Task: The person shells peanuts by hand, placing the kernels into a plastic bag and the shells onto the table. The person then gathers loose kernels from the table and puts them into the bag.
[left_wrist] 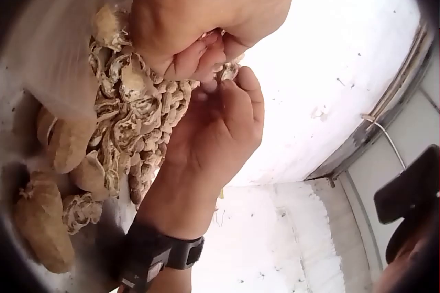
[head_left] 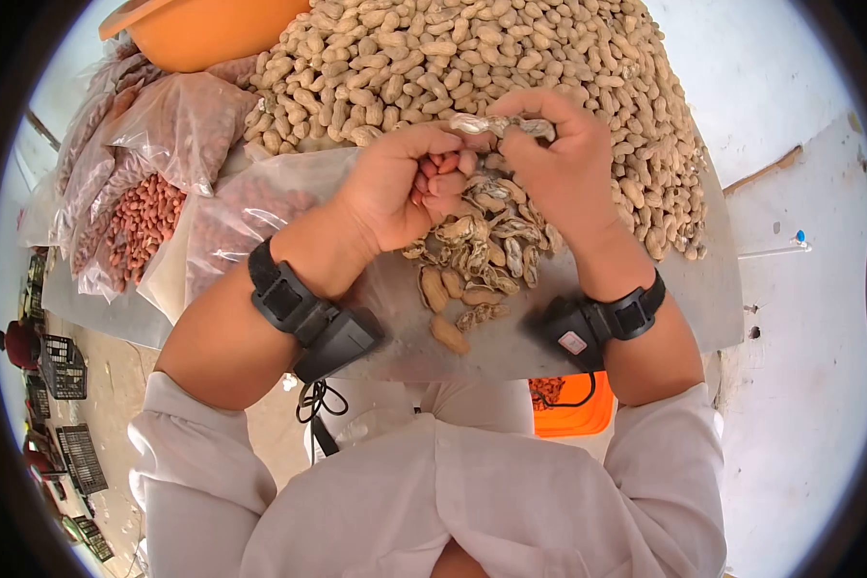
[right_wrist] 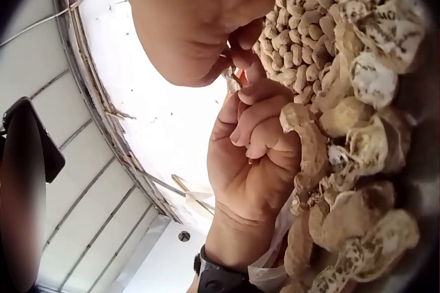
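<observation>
In the head view, the left hand [head_left: 400, 183] has its fingers curled round several red peanut kernels [head_left: 440, 166]. Its thumb and fingertip touch one end of an opened peanut shell [head_left: 472, 123]. The right hand [head_left: 565, 159] pinches the shell's other end between thumb and index finger. Below both hands lies a heap of empty shells [head_left: 491, 231] with some whole peanuts [head_left: 448, 334] at its near edge. The right wrist view shows the left hand [right_wrist: 254, 149] with folded fingers; the left wrist view shows the right hand [left_wrist: 220, 125] close to the left one.
A large pile of unshelled peanuts [head_left: 433, 58] covers the table's far side. Plastic bags of red kernels [head_left: 144, 226] lie at the left, below an orange basin [head_left: 212, 34]. Under the table's near edge [head_left: 433, 371] stands an orange container [head_left: 588, 414]. A white wall [head_left: 790, 318] is at right.
</observation>
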A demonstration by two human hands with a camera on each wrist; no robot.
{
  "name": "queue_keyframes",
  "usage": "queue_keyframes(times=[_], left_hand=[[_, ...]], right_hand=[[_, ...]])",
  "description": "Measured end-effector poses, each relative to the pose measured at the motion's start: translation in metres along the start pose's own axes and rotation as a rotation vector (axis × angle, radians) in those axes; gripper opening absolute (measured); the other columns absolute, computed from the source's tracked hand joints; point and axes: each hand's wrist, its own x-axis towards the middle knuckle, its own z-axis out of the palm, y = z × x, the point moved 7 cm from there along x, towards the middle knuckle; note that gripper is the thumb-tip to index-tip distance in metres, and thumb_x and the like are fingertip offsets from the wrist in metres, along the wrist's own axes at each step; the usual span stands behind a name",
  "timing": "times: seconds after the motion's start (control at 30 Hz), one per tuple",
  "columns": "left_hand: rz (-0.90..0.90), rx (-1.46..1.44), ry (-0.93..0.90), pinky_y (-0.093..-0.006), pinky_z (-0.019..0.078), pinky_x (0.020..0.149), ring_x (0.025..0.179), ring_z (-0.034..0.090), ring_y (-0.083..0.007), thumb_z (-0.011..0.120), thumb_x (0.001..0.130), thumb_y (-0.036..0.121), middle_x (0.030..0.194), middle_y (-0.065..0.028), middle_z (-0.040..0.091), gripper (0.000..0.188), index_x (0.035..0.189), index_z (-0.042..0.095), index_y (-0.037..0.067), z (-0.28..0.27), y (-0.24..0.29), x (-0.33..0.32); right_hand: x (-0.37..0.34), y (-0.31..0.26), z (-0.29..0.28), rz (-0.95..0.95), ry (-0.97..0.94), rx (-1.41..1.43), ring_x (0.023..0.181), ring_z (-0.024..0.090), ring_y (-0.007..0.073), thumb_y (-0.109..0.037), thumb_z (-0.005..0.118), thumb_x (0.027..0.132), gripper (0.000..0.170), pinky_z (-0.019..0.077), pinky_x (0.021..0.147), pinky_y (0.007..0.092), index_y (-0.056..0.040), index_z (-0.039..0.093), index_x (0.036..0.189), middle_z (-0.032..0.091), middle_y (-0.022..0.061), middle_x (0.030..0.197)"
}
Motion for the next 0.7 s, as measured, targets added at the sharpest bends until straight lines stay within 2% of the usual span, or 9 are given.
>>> queue_keyframes(times=[0.07,0.17,0.27,0.37,0.47,0.57,0.6,0.7], left_hand=[[0.062,-0.032,0.036,-0.0181,0.0300,0.041,0.048,0.036,-0.0071,0.046,0.081,0.006,0.066,-0.0043,0.053,0.024,0.100,0.056,-0.005,-0.004,0.007,-0.001],[0.125,-0.061,0.049,-0.0178,0.0302,0.041,0.048,0.037,-0.0074,0.046,0.082,0.006,0.067,-0.0047,0.054,0.024,0.101,0.055,-0.005,-0.008,0.015,-0.001],[0.126,-0.094,0.056,-0.0178,0.0303,0.041,0.048,0.037,-0.0075,0.047,0.083,0.006,0.068,-0.0045,0.054,0.023,0.100,0.055,-0.005,-0.008,0.018,-0.002],[0.139,-0.088,0.061,-0.0176,0.0302,0.041,0.048,0.037,-0.0075,0.047,0.085,0.009,0.068,-0.0037,0.054,0.020,0.099,0.055,-0.004,-0.007,0.020,-0.003],[0.195,-0.067,0.079,-0.0177,0.0296,0.041,0.048,0.037,-0.0075,0.046,0.088,0.012,0.068,-0.0027,0.053,0.019,0.096,0.055,-0.002,-0.007,0.026,-0.004],[0.325,-0.026,0.108,-0.0175,0.0293,0.041,0.049,0.037,-0.0070,0.045,0.091,0.015,0.069,-0.0025,0.052,0.020,0.096,0.055,-0.001,-0.003,0.038,-0.005],[0.389,0.010,0.107,-0.0174,0.0295,0.042,0.050,0.037,-0.0068,0.045,0.092,0.016,0.070,-0.0029,0.052,0.020,0.096,0.054,-0.001,-0.001,0.043,-0.008],[0.586,0.244,0.153,-0.0174,0.0290,0.044,0.050,0.035,-0.0065,0.046,0.092,0.017,0.068,-0.0017,0.049,0.020,0.098,0.054,0.000,0.017,0.058,-0.019]], right_hand=[[0.004,0.007,-0.006,0.129,-0.085,0.030,0.068,0.058,0.0148,-0.003,0.056,0.066,0.017,0.0457,0.061,0.0273,-0.0016,0.063,0.082,0.063,0.0076,0.079],[0.007,0.012,0.002,0.068,-0.385,0.067,0.067,0.056,0.0118,-0.004,0.056,0.067,0.017,0.0449,0.061,0.0263,-0.0012,0.063,0.082,0.062,0.0047,0.075],[-0.002,0.007,0.009,0.123,-0.601,-0.004,0.066,0.055,0.0116,-0.006,0.057,0.067,0.017,0.0444,0.063,0.0253,-0.0016,0.064,0.082,0.061,0.0036,0.072],[0.000,-0.002,0.006,-0.018,-0.542,-0.327,0.068,0.053,0.0087,-0.005,0.059,0.074,0.012,0.0444,0.063,0.0217,-0.0011,0.063,0.084,0.060,0.0008,0.080],[0.002,0.017,0.004,0.285,-0.308,0.108,0.073,0.057,0.0140,-0.015,0.059,0.082,0.020,0.0483,0.070,0.0262,0.0006,0.061,0.095,0.060,0.0057,0.088],[-0.004,0.012,0.023,0.495,-0.078,0.969,0.087,0.056,0.0195,-0.029,0.056,0.086,0.034,0.0461,0.078,0.0338,-0.0001,0.056,0.104,0.058,0.0103,0.098],[-0.009,0.011,0.034,0.576,-0.081,1.065,0.099,0.051,0.0229,-0.034,0.052,0.089,0.045,0.0412,0.088,0.0374,0.0027,0.047,0.114,0.052,0.0114,0.111],[-0.023,-0.007,0.060,0.752,-0.016,1.247,0.102,0.050,0.0248,-0.034,0.042,0.092,0.047,0.0389,0.093,0.0385,0.0038,0.044,0.119,0.051,0.0137,0.114]])
